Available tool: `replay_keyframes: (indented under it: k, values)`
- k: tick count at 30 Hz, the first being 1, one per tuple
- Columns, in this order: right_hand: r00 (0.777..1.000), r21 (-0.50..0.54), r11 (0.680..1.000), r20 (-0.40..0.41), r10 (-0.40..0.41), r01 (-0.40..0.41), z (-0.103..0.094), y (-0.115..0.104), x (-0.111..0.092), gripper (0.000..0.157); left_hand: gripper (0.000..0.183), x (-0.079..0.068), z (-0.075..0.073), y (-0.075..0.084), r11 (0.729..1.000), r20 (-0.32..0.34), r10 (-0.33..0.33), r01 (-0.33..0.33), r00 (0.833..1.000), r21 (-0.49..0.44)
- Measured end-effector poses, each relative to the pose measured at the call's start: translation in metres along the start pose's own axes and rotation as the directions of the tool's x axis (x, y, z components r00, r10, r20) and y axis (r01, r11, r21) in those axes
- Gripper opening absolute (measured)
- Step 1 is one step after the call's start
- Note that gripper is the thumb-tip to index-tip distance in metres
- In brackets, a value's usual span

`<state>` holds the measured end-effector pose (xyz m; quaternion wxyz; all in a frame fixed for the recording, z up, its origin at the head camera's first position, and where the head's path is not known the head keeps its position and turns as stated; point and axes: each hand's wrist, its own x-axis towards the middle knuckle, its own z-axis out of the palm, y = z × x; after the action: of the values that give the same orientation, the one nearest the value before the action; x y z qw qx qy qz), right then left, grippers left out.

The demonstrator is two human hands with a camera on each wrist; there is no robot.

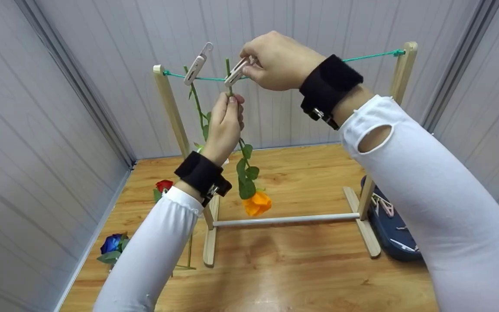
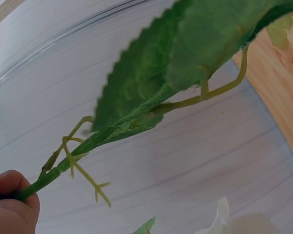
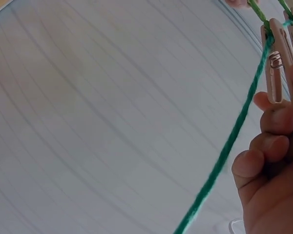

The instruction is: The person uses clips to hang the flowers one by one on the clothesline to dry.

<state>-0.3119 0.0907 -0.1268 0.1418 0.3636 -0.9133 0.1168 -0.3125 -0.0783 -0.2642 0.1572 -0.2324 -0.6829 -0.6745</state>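
An orange artificial rose (image 1: 257,203) hangs head down, its leafy stem (image 2: 46,180) pinched by my left hand (image 1: 225,123) just under a green cord (image 1: 371,56). My right hand (image 1: 280,60) pinches a pale pink clothespin (image 1: 235,74) between thumb and fingers. Its tip sits at the cord and the rose's stem, as the right wrist view also shows. To the left, a second clothespin (image 1: 195,70) clips another flower's stem (image 1: 197,102) to the cord. That flower's head is mostly hidden behind my left hand; a white bloom (image 2: 249,225) shows in the left wrist view.
The cord spans two wooden posts (image 1: 171,110) joined low down by a white bar (image 1: 284,219). A red rose (image 1: 164,185) and a blue rose (image 1: 111,244) lie on the wooden table at left. At right, a dark blue tray (image 1: 389,240) holds several clothespins.
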Motion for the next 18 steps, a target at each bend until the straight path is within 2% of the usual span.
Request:
replay_keyframes:
  k: [7,11,15,18]
  values:
    - [0.994,0.013,1.000,-0.112,0.004,-0.003,-0.003,0.007,-0.014,0.055,0.022,-0.002,0.002,0.006,0.999,-0.023,0.030,-0.029,0.999,0.019]
    - [0.983,0.047,0.999,-0.181,-0.017,0.026,-0.007,0.013,-0.024,0.061,0.023,-0.005,0.000,0.011,0.999,-0.025,0.029,-0.028,0.999,0.029]
    - [0.949,0.085,0.992,-0.308,-0.066,0.096,-0.006,0.023,-0.038,0.056,0.041,-0.012,-0.004,0.015,0.996,0.001,0.042,-0.042,0.999,0.078]
    - [0.903,0.101,0.980,-0.413,-0.115,0.171,-0.001,0.034,-0.053,0.048,0.051,-0.020,-0.007,0.017,0.990,0.019,0.047,-0.049,0.999,0.131]
